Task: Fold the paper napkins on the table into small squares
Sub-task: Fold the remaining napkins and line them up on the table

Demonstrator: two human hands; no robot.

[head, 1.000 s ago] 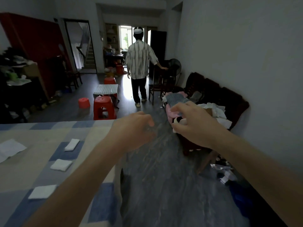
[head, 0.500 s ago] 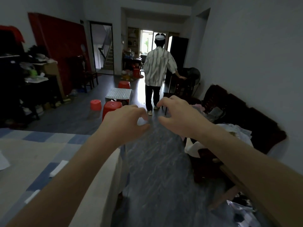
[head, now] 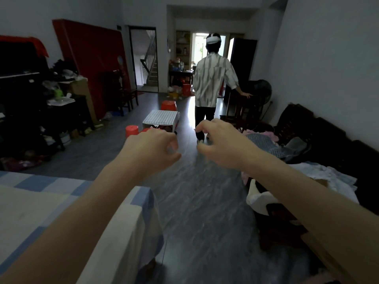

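Since both hands, left hand (head: 150, 149) and right hand (head: 220, 143), hang loosely curled and hold nothing out over the floor (head: 201, 201), with no napkins in view, look back down at the checked tabletop (head: 41, 201) at your left before reaching.

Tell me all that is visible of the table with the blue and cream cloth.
Only one corner of the table shows, at the lower left. A cloth checked in pale blue and cream covers its top and hangs down over the near edge toward the grey floor. The cloth looks like soft fabric. No napkins show on the part in view. The left forearm passes over the corner; whether it touches the cloth cannot be told.
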